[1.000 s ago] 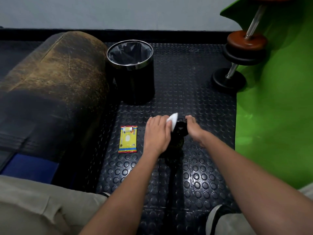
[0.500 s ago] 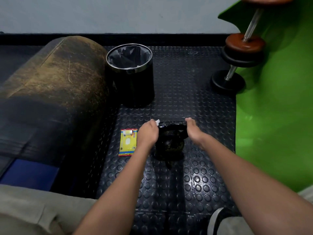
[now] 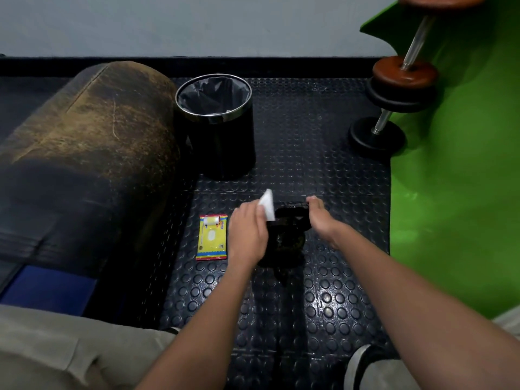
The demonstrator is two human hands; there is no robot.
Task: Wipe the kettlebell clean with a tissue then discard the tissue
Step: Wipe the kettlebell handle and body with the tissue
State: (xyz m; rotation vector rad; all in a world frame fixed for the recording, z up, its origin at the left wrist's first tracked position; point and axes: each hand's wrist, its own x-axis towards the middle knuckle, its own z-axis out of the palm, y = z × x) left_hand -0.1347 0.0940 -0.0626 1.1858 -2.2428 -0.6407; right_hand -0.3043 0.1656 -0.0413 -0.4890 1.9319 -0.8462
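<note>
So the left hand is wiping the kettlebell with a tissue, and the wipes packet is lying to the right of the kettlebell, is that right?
Not quite. In the head view the wipes packet lies left of the kettlebell, beside the left hand holding the tissue.

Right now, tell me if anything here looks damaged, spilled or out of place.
Only wear stands out: the padded roll left of the bin has a scuffed, brownish top, its dark covering rubbed off. Nothing looks spilled. The wipes pack lies flat beside the kettlebell.
</note>
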